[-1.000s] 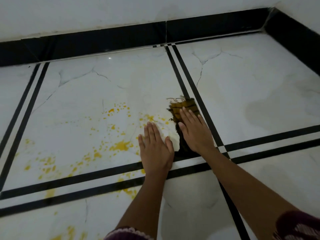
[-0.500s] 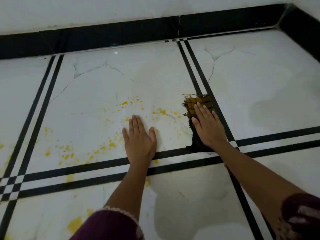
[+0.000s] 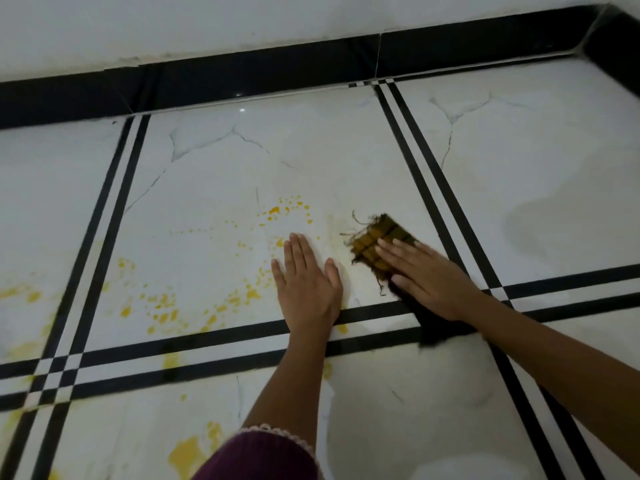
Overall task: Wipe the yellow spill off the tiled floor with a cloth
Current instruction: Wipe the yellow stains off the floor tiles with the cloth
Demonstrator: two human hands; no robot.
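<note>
Two hands are flat on the tiled floor [image 3: 207, 161]. The right hand [image 3: 429, 275] is kinda blurry, fingers straight, pressing down on the cloth [image 3: 372, 245], so a good chunk of the cloth is hidden under the palm. Only its frayed yellow-and-dark striped end pokes out past the fingertips, plus a dark bit trailing by the wrist over the black tile lines. Its long axis runs diagonally, near-right to far-left, frayed end pointing far-left. The left hand [image 3: 306, 282] is spread flat just left of the cloth, holding nothing. The yellow spill [image 3: 162, 310] speckles the tile around and left of it, cut off at the left and bottom edges.
</note>
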